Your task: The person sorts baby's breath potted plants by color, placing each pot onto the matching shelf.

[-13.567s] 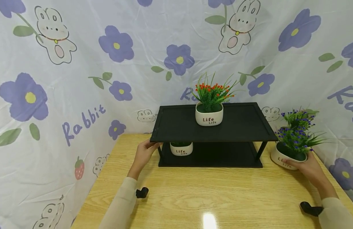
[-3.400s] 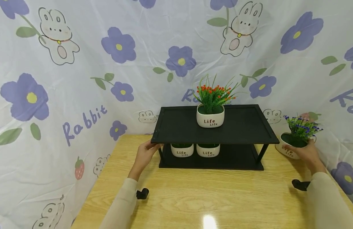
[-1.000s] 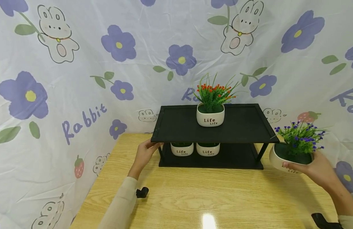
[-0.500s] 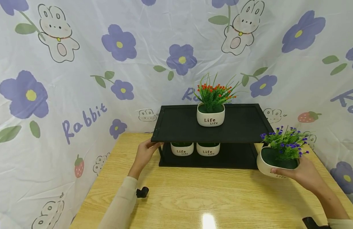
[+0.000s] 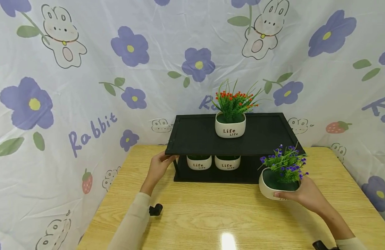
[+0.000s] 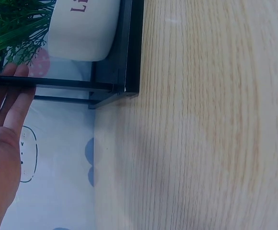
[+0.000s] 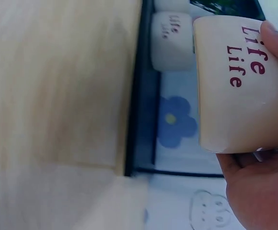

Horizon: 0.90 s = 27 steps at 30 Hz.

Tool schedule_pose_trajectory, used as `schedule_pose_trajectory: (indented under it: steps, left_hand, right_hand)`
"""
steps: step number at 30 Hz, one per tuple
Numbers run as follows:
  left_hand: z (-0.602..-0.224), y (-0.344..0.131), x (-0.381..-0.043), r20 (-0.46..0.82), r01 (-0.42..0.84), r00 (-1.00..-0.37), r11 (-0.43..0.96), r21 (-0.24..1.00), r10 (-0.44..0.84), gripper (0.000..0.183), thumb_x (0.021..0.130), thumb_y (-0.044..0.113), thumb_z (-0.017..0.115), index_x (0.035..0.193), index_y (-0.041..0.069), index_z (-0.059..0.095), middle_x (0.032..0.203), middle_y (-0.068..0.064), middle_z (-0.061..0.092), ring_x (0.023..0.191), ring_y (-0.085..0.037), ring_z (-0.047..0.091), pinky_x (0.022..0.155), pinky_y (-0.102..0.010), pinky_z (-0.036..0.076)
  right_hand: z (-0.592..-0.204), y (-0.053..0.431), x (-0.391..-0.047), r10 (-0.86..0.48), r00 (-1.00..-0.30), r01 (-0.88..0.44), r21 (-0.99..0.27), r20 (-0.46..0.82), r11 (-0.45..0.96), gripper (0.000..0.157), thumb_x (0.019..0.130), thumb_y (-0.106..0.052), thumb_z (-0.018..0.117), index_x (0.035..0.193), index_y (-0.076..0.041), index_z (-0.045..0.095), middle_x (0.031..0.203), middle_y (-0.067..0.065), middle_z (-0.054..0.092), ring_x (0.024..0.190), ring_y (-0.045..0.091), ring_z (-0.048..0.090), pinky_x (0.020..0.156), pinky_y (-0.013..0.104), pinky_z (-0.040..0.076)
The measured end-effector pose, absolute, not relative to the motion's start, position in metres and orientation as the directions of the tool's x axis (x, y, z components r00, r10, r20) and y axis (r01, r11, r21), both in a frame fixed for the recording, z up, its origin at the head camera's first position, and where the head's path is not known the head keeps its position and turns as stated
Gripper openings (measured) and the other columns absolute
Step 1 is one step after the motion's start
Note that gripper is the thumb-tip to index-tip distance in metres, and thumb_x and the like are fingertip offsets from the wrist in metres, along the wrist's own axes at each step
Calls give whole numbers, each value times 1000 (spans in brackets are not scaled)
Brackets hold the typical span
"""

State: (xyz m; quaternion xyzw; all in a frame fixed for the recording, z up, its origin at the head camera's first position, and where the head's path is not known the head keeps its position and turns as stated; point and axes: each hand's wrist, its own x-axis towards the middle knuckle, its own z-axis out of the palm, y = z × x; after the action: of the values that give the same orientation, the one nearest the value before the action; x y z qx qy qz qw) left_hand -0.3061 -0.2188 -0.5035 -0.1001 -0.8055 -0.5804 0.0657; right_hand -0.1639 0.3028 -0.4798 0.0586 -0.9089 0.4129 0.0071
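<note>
My right hand (image 5: 308,196) grips a white pot of purple artificial flowers (image 5: 265,185), thumb on its front. It is held in front of the right end of a black two-tier shelf (image 5: 195,135), overlapping the lower tier's front corner. In the right wrist view the "Life" lettering on the held pot (image 7: 235,96) shows clearly. At the shelf's left end, my left hand (image 5: 158,168) holds the frame; in the left wrist view, thumb and fingers lie either side of a black post (image 6: 72,85). Two white pots, one left (image 5: 199,164), one beside it (image 5: 227,164), stand on the lower tier.
A white pot with red-orange flowers (image 5: 230,129) stands on the top tier. The shelf rests on a wood-grain table (image 5: 211,215), close to a rabbit-and-flower printed cloth (image 5: 161,76) behind it. The lower tier's right part lies behind the held plant.
A second pot has appeared on the lower tier since the oldest frame. My right hand has brought the purple plant from the table's right side leftward and nearer. My left hand stays in place.
</note>
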Motion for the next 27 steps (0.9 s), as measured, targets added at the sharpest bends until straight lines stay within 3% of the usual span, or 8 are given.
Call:
schedule_pose_trajectory:
  steps: [12,19,27]
  left_hand:
    - [-492,-215,-301,184,202,-979,322,925,85,27,104,16,71,129,5,76,137,-20,72,137,-40,63,117,-63,48]
    - [-478,-211,-290,197,220,-975,319,922,104,27,105,16,70,129,4,75,137,-20,72,137,-39,63,117,-61,49]
    - [-478,-210,-289,196,215,-976,314,925,92,28,104,17,71,128,4,76,137,-21,71,137,-40,63,117,-63,48]
  right_hand:
    - [-507,276,-180,-147,-983,-179,-725,108,665,116,75,-45,97,163,0,36,153,32,55,137,57,55,105,72,50]
    - [-516,274,-191,-133,-989,-138,-702,62,699,126,76,-51,95,163,10,28,153,39,50,139,61,51,107,73,48]
    - [-527,274,-206,-131,-988,-149,-728,81,669,121,78,-50,95,164,6,30,156,36,49,141,59,49,109,73,46]
